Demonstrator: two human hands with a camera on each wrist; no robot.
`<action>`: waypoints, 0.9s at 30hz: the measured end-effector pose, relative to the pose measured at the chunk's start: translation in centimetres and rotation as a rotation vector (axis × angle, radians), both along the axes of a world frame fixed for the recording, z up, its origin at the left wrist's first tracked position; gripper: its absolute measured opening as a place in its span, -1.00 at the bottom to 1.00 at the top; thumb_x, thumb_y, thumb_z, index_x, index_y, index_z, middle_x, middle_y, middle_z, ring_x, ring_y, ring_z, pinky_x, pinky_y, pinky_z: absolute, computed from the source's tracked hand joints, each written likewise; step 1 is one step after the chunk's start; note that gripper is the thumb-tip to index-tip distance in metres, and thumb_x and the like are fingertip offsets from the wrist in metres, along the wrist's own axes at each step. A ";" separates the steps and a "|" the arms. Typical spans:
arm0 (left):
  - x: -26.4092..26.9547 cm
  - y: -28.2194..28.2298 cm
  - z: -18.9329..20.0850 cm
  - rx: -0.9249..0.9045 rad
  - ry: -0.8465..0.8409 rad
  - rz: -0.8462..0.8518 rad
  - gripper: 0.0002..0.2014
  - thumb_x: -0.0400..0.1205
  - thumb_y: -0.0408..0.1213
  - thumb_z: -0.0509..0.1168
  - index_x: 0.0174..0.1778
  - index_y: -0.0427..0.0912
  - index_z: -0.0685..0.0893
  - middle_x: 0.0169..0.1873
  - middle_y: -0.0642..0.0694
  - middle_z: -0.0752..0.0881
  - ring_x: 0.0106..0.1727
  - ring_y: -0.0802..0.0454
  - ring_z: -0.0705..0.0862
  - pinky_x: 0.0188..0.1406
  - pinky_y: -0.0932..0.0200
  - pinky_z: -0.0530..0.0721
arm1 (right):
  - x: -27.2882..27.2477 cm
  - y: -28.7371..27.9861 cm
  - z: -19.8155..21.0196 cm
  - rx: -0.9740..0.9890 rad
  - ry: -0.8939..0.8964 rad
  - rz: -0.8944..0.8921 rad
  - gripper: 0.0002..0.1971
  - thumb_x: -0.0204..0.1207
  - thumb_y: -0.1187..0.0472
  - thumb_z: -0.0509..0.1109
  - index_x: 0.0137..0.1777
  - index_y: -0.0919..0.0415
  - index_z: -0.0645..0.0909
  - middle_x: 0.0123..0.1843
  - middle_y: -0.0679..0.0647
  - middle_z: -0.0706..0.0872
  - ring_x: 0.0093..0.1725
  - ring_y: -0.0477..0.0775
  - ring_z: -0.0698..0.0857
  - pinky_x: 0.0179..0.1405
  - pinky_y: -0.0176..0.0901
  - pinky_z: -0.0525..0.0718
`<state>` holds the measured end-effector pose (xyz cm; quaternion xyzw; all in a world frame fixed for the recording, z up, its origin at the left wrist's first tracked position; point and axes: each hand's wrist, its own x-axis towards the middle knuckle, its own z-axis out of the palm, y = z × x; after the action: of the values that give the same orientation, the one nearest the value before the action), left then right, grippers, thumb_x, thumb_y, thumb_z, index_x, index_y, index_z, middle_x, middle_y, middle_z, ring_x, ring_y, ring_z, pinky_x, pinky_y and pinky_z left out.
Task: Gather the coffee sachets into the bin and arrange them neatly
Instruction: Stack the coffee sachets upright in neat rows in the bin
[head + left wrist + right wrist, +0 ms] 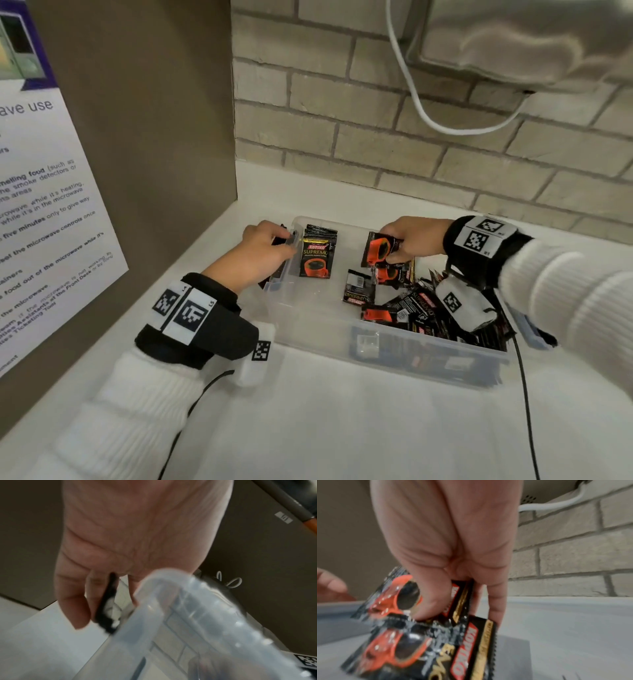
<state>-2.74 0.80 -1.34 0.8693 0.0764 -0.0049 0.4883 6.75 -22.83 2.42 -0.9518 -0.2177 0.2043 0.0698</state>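
White sleeves (pixel 113 421) and black wrist straps frame the near edge of the head view, above a white counter (pixel 342 438). On that counter sits a clear plastic bin (pixel 315 329) by a brick wall (pixel 342 137). Left hand (pixel 263 253) is at the bin's left end wall, fingers curled and pinching black sachets (pixel 107 609) at the rim; a small stack of sachets (pixel 317 253) stands just beside it, inside the bin. Right hand (pixel 414 240) is over the bin's middle, thumb and fingers clamped on two black-and-orange coffee sachets (pixel 412 615), held side by side. Loose sachets (pixel 421 308) lie jumbled in the bin's right half, one lying apart near the centre. White cable (pixel 421 113) hangs on the wall.
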 end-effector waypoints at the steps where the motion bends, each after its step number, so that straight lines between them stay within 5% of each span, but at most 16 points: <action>1: 0.1 0.0 0.4 0.012 -0.045 0.027 -0.65 0.65 -0.15 0.23 0.36 -0.08 0.46 0.38 -0.14 0.33 0.13 0.03 0.46 0.02 0.20 0.47 | -0.1 -0.4 0.5 0.091 -0.036 -0.031 -0.75 0.52 0.35 0.37 0.19 0.31 0.59 -0.01 0.13 0.67 -0.02 0.05 0.60 -0.04 -0.18 0.55; 4: -0.1 -0.2 2.0 0.037 -0.196 0.073 -0.72 0.67 -0.14 0.19 0.30 -0.03 0.50 0.36 -0.10 0.37 0.34 -0.01 0.45 0.24 0.17 0.39 | -0.3 -1.4 2.3 0.375 -0.104 -0.117 -0.78 0.51 0.41 0.37 0.14 0.25 0.60 0.04 0.16 0.73 0.02 0.06 0.65 0.09 -0.16 0.56; 8: -0.7 -2.0 4.1 -0.146 -0.335 -0.041 -0.77 0.69 -0.15 0.17 0.25 -0.03 0.52 0.17 0.10 0.54 0.15 0.22 0.51 0.03 0.48 0.45 | -1.3 -1.6 4.5 0.647 -0.047 -0.196 -0.70 0.51 0.49 0.34 0.20 0.22 0.60 -0.03 0.07 0.75 0.01 0.07 0.71 0.12 -0.02 0.65; 12: -1.1 -4.8 4.9 -0.253 -0.263 -0.250 -0.61 0.63 -0.04 0.24 0.36 0.00 0.40 0.10 0.14 0.60 0.24 0.17 0.57 0.29 0.22 0.50 | -3.6 -0.2 5.8 0.934 0.021 -0.243 -0.69 0.54 0.43 0.33 0.25 0.19 0.58 0.05 0.09 0.74 0.07 0.09 0.71 0.02 -0.01 0.71; 16: -0.9 -7.1 4.6 -0.418 -0.153 -0.376 -0.50 0.65 -0.09 0.24 0.47 -0.11 0.29 0.30 -0.05 0.58 0.32 0.00 0.59 0.27 0.10 0.58 | -5.7 1.9 5.4 1.179 0.129 -0.315 -0.78 0.57 0.36 0.31 0.18 0.19 0.62 0.05 0.11 0.75 0.03 0.06 0.72 -0.04 -0.02 0.72; 21: -0.9 -6.9 4.5 -0.749 -0.131 -0.365 -0.75 0.66 -0.53 0.16 0.18 -0.19 0.54 0.09 -0.18 0.67 0.08 -0.04 0.70 0.03 0.16 0.74 | -7.3 3.4 3.4 1.349 0.209 -0.502 -0.79 0.60 0.31 0.28 0.20 0.26 0.61 0.09 0.17 0.75 0.06 0.11 0.72 -0.06 -0.02 0.73; 27: -0.8 -5.4 2.9 -0.730 -0.159 -0.170 -0.73 0.62 -0.46 0.27 0.23 -0.18 0.52 0.13 -0.22 0.70 0.12 -0.11 0.72 0.01 0.11 0.75 | -8.1 4.2 1.2 1.546 0.043 -0.700 -0.75 0.62 0.31 0.26 0.27 0.17 0.55 0.10 0.09 0.72 0.07 0.06 0.67 -0.11 -0.02 0.69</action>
<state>-3.49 -4.64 1.56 0.6390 -0.0409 -0.0047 0.7681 -1.34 -18.67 3.62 -0.6451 0.0123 -0.0175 0.7638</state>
